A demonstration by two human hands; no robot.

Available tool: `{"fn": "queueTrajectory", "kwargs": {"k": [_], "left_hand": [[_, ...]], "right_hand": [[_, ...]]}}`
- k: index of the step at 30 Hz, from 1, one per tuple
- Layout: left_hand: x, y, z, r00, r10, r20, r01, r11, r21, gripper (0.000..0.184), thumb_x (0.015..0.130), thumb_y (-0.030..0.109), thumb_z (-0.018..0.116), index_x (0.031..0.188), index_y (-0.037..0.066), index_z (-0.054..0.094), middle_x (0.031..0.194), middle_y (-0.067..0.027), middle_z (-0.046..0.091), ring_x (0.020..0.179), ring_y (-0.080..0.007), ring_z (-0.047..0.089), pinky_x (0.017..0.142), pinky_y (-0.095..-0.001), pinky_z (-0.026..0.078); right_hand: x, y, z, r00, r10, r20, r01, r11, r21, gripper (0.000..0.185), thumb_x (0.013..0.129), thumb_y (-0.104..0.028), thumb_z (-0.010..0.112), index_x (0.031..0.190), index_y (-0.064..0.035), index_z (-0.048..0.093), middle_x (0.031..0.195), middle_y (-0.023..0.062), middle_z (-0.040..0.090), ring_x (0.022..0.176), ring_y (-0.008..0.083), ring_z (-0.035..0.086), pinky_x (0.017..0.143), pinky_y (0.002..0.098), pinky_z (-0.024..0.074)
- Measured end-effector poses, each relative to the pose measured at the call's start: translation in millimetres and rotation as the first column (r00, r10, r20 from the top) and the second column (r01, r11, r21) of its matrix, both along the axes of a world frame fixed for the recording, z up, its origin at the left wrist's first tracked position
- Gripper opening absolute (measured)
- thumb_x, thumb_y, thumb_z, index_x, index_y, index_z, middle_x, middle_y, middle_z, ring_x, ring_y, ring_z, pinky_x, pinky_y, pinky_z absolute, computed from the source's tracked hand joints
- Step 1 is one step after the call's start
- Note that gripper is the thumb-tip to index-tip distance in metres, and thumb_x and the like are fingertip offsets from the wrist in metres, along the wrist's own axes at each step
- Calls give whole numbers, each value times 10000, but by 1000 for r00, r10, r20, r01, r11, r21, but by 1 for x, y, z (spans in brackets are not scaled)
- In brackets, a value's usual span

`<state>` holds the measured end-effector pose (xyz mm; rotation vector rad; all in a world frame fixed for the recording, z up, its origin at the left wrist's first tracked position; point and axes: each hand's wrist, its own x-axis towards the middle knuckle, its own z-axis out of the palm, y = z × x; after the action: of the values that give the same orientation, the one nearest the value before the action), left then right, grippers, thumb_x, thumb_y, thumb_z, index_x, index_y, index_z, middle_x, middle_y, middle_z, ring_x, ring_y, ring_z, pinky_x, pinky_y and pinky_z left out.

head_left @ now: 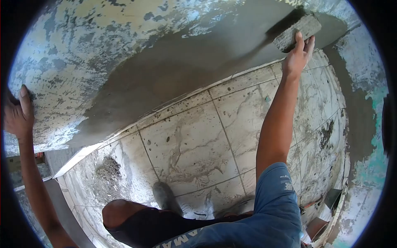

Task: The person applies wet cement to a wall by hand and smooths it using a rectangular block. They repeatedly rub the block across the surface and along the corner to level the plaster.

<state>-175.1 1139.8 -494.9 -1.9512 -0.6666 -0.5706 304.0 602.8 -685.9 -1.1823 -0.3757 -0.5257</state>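
My right hand point(298, 58) grips a grey, mortar-crusted plastering float point(297, 33), a thick rectangular block, against the upper right of the wall. Some of its fingers are hidden behind the block. Around and left of it spreads a band of smooth wet grey plaster point(165, 70) along the wall's foot. At the far left, my left hand point(20, 111) rests on the flaking, patchy wall point(78, 62), thumb stretched out and nothing visible held. Its other fingers are partly lost in the dark edge of the view.
White tiles point(194, 128) with mortar splatter cover the floor. A heap of crumbled mortar point(108, 168) lies near my boot point(166, 196). Along the right runs another wall with a plastered strip point(359, 120). Containers point(317, 227) and tools sit at lower right.
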Motion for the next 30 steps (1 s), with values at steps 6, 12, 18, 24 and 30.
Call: {"fn": "queueTrajectory", "kwargs": {"k": [6,12,18,24,30], "left_hand": [[34,-51,8,988,-136,66,129,986,104,599,931,209,588,1447,23,346,1130,-218,629,997,-381,617,925,-482,455],[43,-61,23,948,-303,100,270,929,255,701,864,625,548,1368,139,518,1190,-189,625,1119,-318,572,985,-476,357],[48,-81,17,981,-123,148,97,981,168,597,922,503,535,1405,156,478,1194,-219,613,1026,-320,622,894,-462,434],[89,-130,22,672,-739,-36,718,639,278,595,884,346,638,1331,-18,492,1277,-243,556,1161,-347,551,998,-431,407],[97,-121,15,662,-750,6,732,648,208,587,883,337,644,1323,-22,497,1266,-240,565,1151,-343,560,992,-431,414]], "right_hand": [[-102,100,-4,994,-107,25,110,980,-165,818,863,-220,706,1466,75,239,1443,248,376,1309,290,407,1099,372,322],[-370,262,-117,890,412,194,-239,786,-569,730,719,-369,763,1332,-68,506,1325,140,507,1223,317,469,1047,526,281],[-327,195,-95,970,208,125,-143,905,-401,846,744,-335,790,1411,-10,382,1433,210,387,1348,361,367,1101,493,324],[-200,157,-3,982,-21,-186,4,996,-91,920,823,-270,746,1492,28,188,1505,252,255,1334,345,371,1119,427,338],[-341,260,-43,974,89,-208,-143,955,-262,1017,768,-305,801,1497,20,171,1474,239,306,1333,358,359,1097,440,359]]}}
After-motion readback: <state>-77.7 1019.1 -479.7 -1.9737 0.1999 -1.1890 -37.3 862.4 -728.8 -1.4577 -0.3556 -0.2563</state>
